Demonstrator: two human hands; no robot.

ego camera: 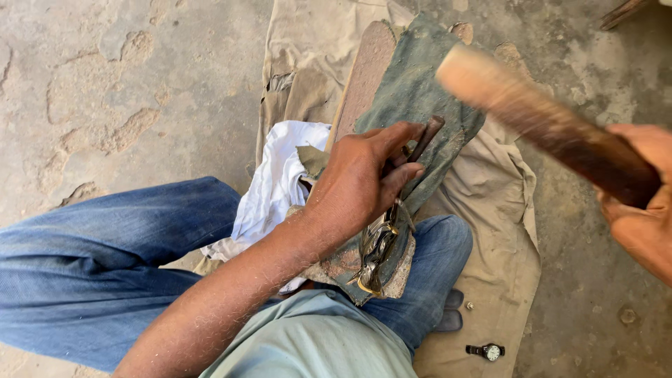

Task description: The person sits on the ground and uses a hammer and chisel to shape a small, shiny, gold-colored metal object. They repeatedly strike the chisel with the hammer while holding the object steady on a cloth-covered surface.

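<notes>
left hand [360, 183] pinches a punch [425, 138] upright on the metal piece [378, 245] across the knee; right hand [640, 203] clamps a raised mallet [546, 122]; strike square, fingers low

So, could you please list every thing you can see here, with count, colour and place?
wooden mallet: one, brown with a pale head, raised at upper right, blurred
metal punch: one, dark, under the left fingers
shiny metal piece: one, brassy, on the green cloth
green cloth: one, over the board
white cloth: one, beside the knee
beige sheet: one, on the ground
wristwatch: one, black, bottom right
left hand: holds the punch
right hand: grips the mallet
</notes>
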